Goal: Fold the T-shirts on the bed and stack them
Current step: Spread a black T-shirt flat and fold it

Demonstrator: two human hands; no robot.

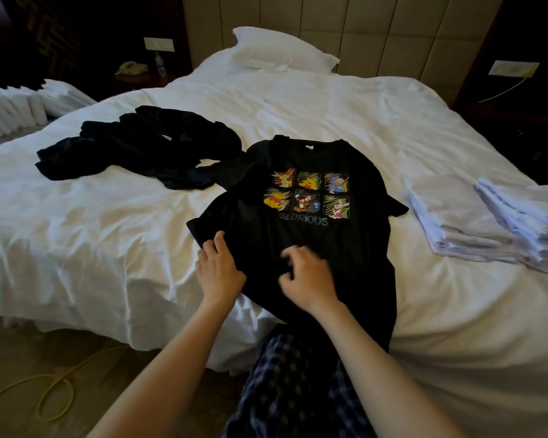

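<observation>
A black T-shirt (355, 248) with a cartoon print and the word "GLORIOUS" lies face up on the white bed (124, 241), its hem hanging over the near edge. My left hand (217, 270) pinches the shirt's left side below the sleeve. My right hand (307, 275) hovers over or touches the shirt's middle with fingers loosely curled; it is blurred. A crumpled pile of dark T-shirts (140, 147) lies to the left. Two stacks of folded white and pale shirts (462, 216) sit at the right.
A white pillow (279, 50) lies at the headboard. A nightstand with a phone (130, 68) and a bottle (160, 63) stands at the back left. A yellow cable (54, 396) loops on the floor by the bed. My plaid trousers (298, 390) are below.
</observation>
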